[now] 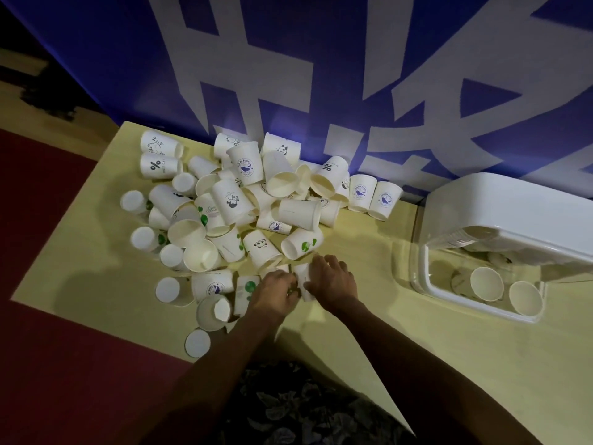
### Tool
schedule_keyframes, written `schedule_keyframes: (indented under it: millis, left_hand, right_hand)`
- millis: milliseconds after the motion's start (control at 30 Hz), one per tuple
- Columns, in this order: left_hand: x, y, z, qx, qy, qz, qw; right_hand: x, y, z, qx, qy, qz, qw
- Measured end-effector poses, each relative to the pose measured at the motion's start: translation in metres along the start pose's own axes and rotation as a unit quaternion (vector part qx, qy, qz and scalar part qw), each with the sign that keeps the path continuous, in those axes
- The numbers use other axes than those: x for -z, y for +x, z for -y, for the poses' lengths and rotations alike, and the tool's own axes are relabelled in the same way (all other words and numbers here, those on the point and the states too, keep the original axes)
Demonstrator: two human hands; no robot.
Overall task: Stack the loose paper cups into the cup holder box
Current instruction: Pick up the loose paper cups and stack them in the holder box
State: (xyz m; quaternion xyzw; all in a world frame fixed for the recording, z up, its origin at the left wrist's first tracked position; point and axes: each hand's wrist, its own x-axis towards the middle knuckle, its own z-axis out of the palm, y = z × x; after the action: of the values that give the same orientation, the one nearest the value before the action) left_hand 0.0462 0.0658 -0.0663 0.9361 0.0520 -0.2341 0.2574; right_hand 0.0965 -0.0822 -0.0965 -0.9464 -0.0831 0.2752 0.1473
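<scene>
**Both hands on one cup at the pile's near edge**

We see the left hand (276, 289) and right hand (333, 277) meeting over a small white cup (303, 281), fingers curled around it from either side. The loose paper cups (231, 203) lie heaped on the yellow table (369, 332), left of centre. The white cup holder box (481, 252) sits at far right, two cups (503, 289) inside.

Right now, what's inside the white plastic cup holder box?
Inside the white plastic cup holder box, two white paper cups lie with mouths toward the camera. Its raised lid covers the back, so anything there is hidden.
</scene>
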Motion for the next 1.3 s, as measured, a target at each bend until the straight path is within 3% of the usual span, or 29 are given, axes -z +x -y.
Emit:
schedule_keyframes:
  millis: [167,367,567,833,1133,1300]
  left_hand:
    - [-0.01,0.0,-0.011,0.053,-0.014,-0.105,0.993]
    - [-0.014,0.011,-0.016,0.099,0.018,-0.07,0.992]
    - [-0.009,0.004,-0.048,-0.023,0.049,-0.137,0.989]
    - [-0.015,-0.008,-0.137,-0.182,0.005,-0.259,0.949]
    - [-0.045,0.001,-0.254,-0.279,0.014,-0.268,0.922]
    - [-0.072,0.014,-0.306,-0.302,-0.027,-0.211,0.929]
  right_hand:
    - [0.001,-0.022,-0.036,0.006,0.032,-0.014,0.999]
    - [0.0,-0.051,-0.068,0.007,0.086,-0.049,0.995]
    - [0.02,-0.08,-0.088,0.021,0.118,-0.14,0.983]
    - [0.074,-0.122,-0.129,0.005,0.078,-0.294,0.952]
    - [0.135,-0.171,-0.228,-0.062,0.068,-0.406,0.909]
    - [0.149,-0.179,-0.295,-0.078,0.069,-0.417,0.903]
